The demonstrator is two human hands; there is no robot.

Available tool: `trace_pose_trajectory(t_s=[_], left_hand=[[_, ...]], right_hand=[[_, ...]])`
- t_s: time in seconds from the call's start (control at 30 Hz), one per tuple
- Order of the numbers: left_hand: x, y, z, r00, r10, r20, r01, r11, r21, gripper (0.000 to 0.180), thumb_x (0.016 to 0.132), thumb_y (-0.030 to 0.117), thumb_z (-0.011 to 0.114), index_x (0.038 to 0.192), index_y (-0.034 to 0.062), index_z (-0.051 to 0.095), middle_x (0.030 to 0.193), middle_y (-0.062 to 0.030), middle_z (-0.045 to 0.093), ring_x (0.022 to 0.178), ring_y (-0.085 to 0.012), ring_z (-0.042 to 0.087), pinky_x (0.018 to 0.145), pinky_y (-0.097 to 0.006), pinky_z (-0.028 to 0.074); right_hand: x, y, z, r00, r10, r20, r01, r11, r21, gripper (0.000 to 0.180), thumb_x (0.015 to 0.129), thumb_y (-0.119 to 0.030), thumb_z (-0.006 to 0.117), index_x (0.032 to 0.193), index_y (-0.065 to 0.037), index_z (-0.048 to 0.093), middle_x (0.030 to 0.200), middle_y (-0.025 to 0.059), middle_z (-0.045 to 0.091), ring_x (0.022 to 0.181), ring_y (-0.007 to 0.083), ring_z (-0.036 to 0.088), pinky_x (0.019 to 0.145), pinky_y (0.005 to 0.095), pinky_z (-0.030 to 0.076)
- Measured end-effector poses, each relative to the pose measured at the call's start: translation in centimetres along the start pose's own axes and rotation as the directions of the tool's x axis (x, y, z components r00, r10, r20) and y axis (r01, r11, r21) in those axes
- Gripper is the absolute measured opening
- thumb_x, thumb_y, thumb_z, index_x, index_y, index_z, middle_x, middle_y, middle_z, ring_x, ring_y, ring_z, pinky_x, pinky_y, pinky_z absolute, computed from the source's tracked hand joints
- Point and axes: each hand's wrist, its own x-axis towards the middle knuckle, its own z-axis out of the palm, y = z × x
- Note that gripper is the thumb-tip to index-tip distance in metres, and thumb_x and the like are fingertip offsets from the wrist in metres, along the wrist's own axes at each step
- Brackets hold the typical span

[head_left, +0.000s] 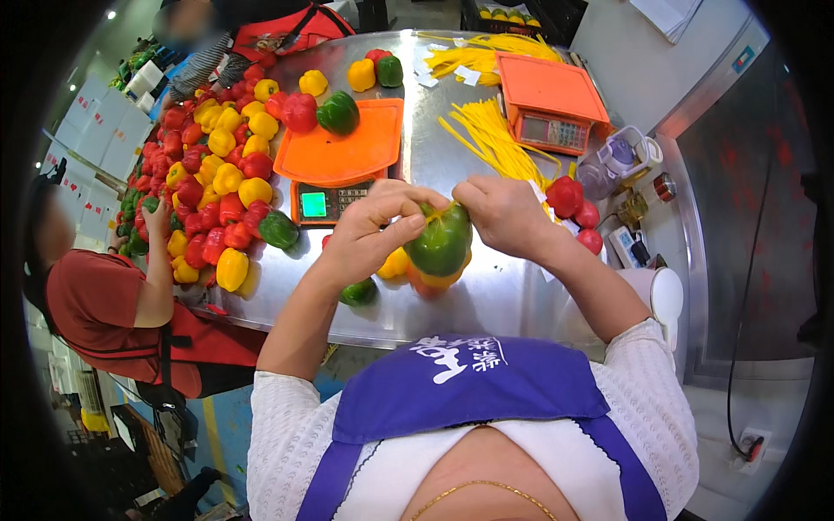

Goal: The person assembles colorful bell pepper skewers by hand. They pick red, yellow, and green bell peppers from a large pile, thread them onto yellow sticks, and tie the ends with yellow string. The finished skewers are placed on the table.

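A clear bag with a green pepper (441,243) on top and yellow and orange peppers beneath hangs just above the steel table (486,295). My left hand (369,230) and my right hand (502,213) pinch the bag's neck together above the green pepper, where a yellow twist tie shows. An orange scale (340,156) with a lit green display stands right behind my left hand, carrying a red and a green pepper.
A heap of red, yellow and green peppers (217,174) covers the table's left. Yellow twist ties (491,135) fan out behind my right hand, next to a second orange scale (549,104). Red peppers (569,200) lie at right. A person in red (104,304) stands at left.
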Motion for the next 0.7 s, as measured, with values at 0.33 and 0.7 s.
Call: trace_pose_trajectory(t_s=[0.33, 0.7], left_hand=[[1.9, -1.1, 2.4, 0.976, -0.099, -0.192, 0.105, 0.994, 0.021, 0.011, 0.089, 0.009, 0.064, 0.097, 0.0012, 0.064, 0.085, -0.0042, 0.064, 0.088, -0.0147, 0.058, 0.08, -0.028, 0.047], [2.9, -0.7, 2.9, 0.976, 0.156, -0.154, -0.107, 0.952, 0.286, 0.013, 0.077, 0.004, 0.073, 0.088, 0.0033, 0.065, 0.082, -0.0045, 0.06, 0.082, -0.0183, 0.055, 0.073, -0.028, 0.044]], right_hand=[[-0.4, -0.6, -1.4, 0.997, 0.066, -0.037, -0.062, 0.992, 0.109, 0.008, 0.08, -0.009, 0.059, 0.081, -0.007, 0.052, 0.071, 0.0115, 0.056, 0.065, 0.0338, 0.059, 0.056, 0.0448, 0.047], [0.7, -1.5, -3.6, 0.947, 0.32, 0.026, -0.246, 0.673, 0.697, 0.009, 0.087, -0.007, 0.06, 0.096, -0.005, 0.062, 0.077, 0.0105, 0.057, 0.067, 0.0211, 0.057, 0.061, 0.0325, 0.047]])
